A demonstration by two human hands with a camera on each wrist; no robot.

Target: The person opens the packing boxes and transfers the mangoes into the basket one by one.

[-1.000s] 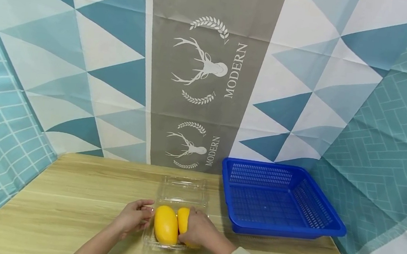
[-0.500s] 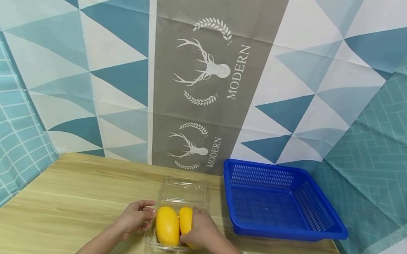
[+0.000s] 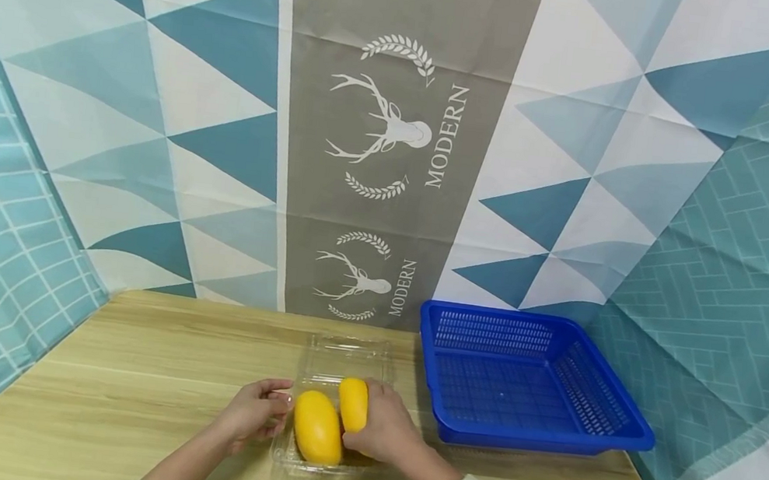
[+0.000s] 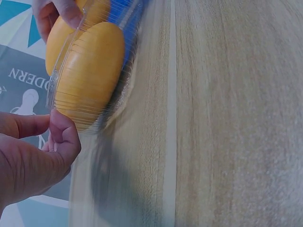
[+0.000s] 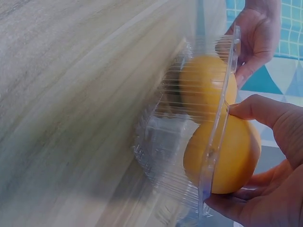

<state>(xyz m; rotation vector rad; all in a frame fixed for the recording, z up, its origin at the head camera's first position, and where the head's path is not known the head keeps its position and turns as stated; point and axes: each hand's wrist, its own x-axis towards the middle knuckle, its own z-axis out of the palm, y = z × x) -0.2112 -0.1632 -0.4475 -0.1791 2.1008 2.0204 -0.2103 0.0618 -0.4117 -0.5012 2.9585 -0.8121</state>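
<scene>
Two yellow mangoes are in a clear plastic clamshell container on the table, its lid [image 3: 348, 360] folded back toward the wall. My right hand [image 3: 389, 426] grips the right mango [image 3: 353, 404] from its right side, thumb near the other fruit; the mango is tilted, its far end raised. In the right wrist view, that mango [image 5: 236, 151] bulges past the container's rim [image 5: 215, 156]. The left mango [image 3: 318, 427] lies in the container. At the left side, my left hand [image 3: 255, 414] pinches the container's edge between thumb and forefinger, as the left wrist view shows.
A blue perforated plastic basket [image 3: 438, 402] stands at the right, close to the container. The wood-grain table [image 3: 152, 372] ends at a patterned backdrop [image 3: 361, 191] behind and at the sides.
My right hand has lifted the right mango slightly and shifted it away from me. The left mango has tilted slightly toward the right. My left hand stays at the container's edge.
</scene>
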